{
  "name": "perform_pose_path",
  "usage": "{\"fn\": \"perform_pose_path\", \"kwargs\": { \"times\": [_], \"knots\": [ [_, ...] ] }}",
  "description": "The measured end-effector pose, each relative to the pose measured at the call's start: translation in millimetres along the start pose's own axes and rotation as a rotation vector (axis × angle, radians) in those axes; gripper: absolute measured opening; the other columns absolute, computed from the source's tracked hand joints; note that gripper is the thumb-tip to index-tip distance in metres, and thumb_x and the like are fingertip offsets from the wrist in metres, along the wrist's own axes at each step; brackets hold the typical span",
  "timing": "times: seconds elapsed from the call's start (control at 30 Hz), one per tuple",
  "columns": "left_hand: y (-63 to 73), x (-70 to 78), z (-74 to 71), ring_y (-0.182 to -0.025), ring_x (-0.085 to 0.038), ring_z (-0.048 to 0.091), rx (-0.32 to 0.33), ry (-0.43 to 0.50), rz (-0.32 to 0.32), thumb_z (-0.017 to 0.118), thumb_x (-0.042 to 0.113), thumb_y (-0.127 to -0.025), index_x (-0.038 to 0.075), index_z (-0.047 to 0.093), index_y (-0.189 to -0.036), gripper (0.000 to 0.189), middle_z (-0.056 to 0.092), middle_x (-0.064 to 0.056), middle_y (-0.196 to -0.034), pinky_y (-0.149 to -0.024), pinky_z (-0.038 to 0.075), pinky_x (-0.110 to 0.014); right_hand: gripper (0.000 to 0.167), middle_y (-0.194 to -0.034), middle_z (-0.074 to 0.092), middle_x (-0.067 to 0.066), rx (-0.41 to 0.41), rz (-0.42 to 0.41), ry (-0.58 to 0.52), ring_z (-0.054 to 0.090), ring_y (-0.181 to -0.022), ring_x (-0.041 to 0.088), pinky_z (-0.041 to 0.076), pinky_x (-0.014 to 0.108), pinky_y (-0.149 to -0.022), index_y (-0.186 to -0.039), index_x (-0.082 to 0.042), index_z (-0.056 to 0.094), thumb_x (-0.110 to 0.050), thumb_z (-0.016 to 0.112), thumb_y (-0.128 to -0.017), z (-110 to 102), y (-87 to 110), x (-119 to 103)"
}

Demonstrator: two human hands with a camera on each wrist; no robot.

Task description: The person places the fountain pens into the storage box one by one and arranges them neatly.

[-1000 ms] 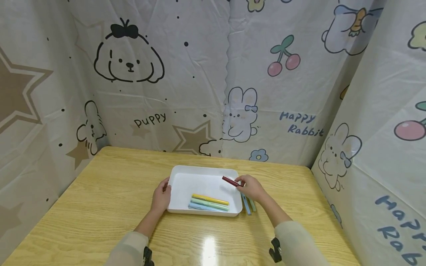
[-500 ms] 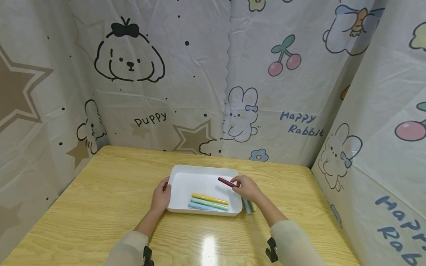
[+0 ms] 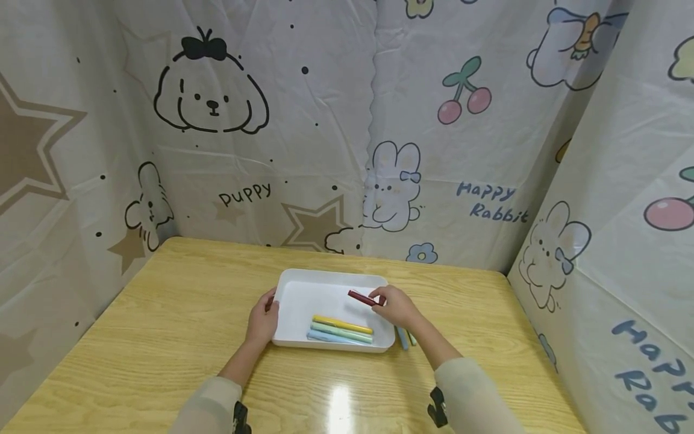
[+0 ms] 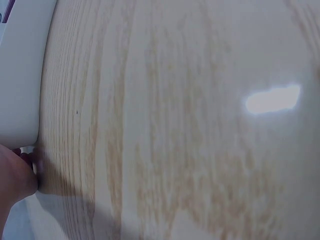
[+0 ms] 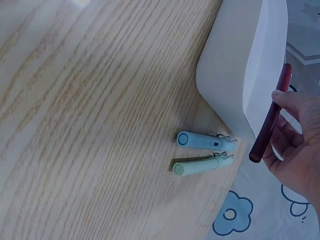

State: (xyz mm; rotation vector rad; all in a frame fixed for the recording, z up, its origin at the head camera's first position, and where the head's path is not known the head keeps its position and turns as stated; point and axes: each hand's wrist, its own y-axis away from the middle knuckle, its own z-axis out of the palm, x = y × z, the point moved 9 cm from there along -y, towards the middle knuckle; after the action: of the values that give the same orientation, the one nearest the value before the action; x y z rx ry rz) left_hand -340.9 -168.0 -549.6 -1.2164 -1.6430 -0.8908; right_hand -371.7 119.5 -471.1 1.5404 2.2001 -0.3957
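Note:
My right hand (image 3: 397,306) pinches a dark red pen (image 5: 272,117) between thumb and fingers, tilted above the right part of a white tray (image 3: 303,289). Inside the tray, along its near side, lie a yellow pen (image 3: 343,324), a light green pen (image 3: 341,333) and a light blue pen (image 3: 336,339), side by side. At the tray's left wall, my left hand (image 3: 262,322) grips the edge; only part of that hand shows in the left wrist view, at the tray's corner.
On the table (image 3: 179,337), just right of the tray, lie a blue pen (image 5: 200,141) and a pale green pen (image 5: 197,166), both with wire clips; my right arm partly covers them in the head view. Printed cloth (image 3: 325,120) hangs around the table's back and sides.
My right hand has moved a little left over the tray, carrying the dark red pen. The left hand, the tray and the pens in it stay put.

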Motion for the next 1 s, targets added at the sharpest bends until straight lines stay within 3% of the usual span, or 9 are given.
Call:
{"fn": "perform_pose_path", "kwargs": {
  "times": [0.2,0.43,0.77,1.0],
  "knots": [
    [0.6,-1.4,-0.2,-0.114,-0.031,0.048,0.002,0.003,-0.001,0.037,0.014,-0.100,0.006,0.039,-0.141,0.042,0.051,-0.021,-0.128,-0.095,0.041,-0.045,0.020,-0.080,0.058,0.003,-0.017,0.001,-0.002,0.048,-0.070,0.014,0.040,0.026,-0.061,-0.103,-0.009,0.069,-0.011,0.068,-0.083,4,-2.3,-3],
    [1.3,-2.1,-0.2,-0.114,-0.031,0.048,0.000,0.005,-0.006,0.037,0.015,-0.100,0.006,0.039,-0.141,0.042,0.050,-0.021,-0.129,-0.095,0.041,-0.045,0.021,-0.080,0.058,0.003,-0.028,-0.055,0.026,0.048,-0.070,0.014,0.040,0.026,-0.061,-0.104,-0.007,0.068,-0.011,0.067,-0.083,10,-5.6,-10],
    [0.2,-3.3,1.5,-0.115,-0.031,0.048,-0.014,0.005,-0.012,0.036,0.016,-0.100,0.007,0.038,-0.142,0.042,0.050,-0.020,-0.131,-0.096,0.041,-0.045,0.022,-0.083,0.058,0.004,-0.049,-0.027,0.019,0.049,-0.072,0.014,0.040,0.026,-0.061,-0.106,-0.008,0.068,-0.012,0.067,-0.085,16,-8.4,-12],
    [-1.2,-4.0,2.7,-0.117,-0.031,0.047,-0.023,0.010,-0.019,0.035,0.016,-0.101,0.008,0.037,-0.142,0.043,0.048,-0.019,-0.134,-0.097,0.041,-0.045,0.022,-0.081,0.058,0.004,-0.054,-0.072,0.040,0.048,-0.071,0.014,0.040,0.026,-0.061,-0.106,-0.007,0.068,-0.011,0.067,-0.084,16,-8.8,-21]
  ]
}}
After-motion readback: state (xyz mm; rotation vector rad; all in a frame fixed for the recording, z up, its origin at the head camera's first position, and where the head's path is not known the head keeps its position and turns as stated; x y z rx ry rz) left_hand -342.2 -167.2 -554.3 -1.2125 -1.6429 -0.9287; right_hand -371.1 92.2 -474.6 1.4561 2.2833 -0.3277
